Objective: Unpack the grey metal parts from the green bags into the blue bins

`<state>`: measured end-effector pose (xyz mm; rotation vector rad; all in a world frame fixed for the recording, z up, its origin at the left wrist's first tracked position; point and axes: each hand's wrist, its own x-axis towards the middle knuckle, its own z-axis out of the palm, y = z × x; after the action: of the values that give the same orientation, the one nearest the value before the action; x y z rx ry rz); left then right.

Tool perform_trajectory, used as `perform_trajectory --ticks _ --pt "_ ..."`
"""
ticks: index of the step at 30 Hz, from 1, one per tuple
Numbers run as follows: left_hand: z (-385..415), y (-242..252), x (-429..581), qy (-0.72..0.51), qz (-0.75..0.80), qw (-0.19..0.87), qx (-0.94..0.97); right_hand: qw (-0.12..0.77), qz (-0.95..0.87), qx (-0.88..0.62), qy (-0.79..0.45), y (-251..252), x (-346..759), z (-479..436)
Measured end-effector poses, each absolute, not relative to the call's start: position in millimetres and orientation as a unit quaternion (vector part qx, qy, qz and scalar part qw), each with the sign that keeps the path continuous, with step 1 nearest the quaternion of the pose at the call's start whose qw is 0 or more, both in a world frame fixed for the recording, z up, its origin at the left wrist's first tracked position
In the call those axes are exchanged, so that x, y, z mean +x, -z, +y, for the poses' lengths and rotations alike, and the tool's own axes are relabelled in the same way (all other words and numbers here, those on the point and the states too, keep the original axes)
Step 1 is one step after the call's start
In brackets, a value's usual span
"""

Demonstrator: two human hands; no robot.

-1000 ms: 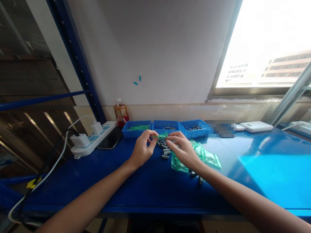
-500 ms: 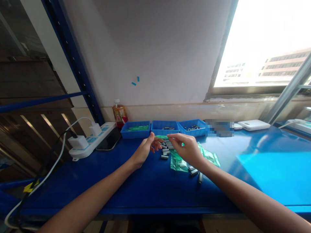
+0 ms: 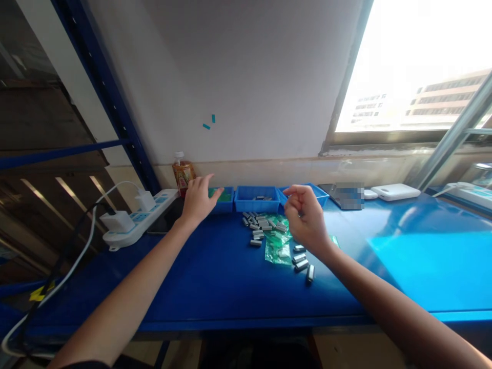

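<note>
Head camera: the left hand (image 3: 198, 202) hangs at the leftmost shallow blue plastic bin (image 3: 227, 206), its thumb and fingers spread, with nothing visible between them. Flat green plastic items (image 3: 223, 196) lie in that bin, partly hidden by the hand, so I cannot tell whether the fingertips touch them. If those items cling together, the fingers could lift two at once; a hasty reach could also knock the amber-filled clear bottle (image 3: 182, 171), which stands just behind the hand.

The right hand (image 3: 305, 220) is raised in front of the rightmost blue plastic bin (image 3: 322, 197), its fingers curled inward; whether they pinch anything small cannot be told. A small part held loosely there could drop among the others unnoticed.

On the blue worktop (image 3: 215, 277), between the forearms, a cluster of small grey metal blocks (image 3: 263, 224) lies loose, some resting on a crinkled green plastic bag (image 3: 279, 253). Catching that bag with the right wrist would probably drag or scatter the blocks on it. Four more grey metal blocks (image 3: 302, 264) lie nearer the front edge, just left of the right forearm; a low sweep of that arm could push them away, perhaps off the worktop.
</note>
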<state>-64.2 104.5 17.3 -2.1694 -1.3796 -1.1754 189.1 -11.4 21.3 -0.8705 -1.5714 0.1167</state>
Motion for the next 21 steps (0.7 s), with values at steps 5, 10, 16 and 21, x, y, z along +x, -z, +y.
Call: perform_trajectory --ticks 5,10,16,21 --pt "74.4 7.2 -37.1 0.379 -0.37 0.085 -0.844 0.638 -0.673 -0.368 -0.06 -32.9 200.1 -14.2" --pt "38.6 1.3 -8.3 0.249 -0.262 -0.074 -0.93 0.615 -0.676 -0.406 -0.031 -30.1 203.5 -15.0" --pt "34.4 -1.7 -9.4 0.155 -0.205 -0.11 -0.96 0.5 -0.775 -0.387 0.028 -21.7 197.2 -15.0" --pt "30.9 19.2 4.5 0.281 -0.38 -0.106 -0.875 0.327 -0.86 -0.385 0.069 -15.6 142.2 -28.1"
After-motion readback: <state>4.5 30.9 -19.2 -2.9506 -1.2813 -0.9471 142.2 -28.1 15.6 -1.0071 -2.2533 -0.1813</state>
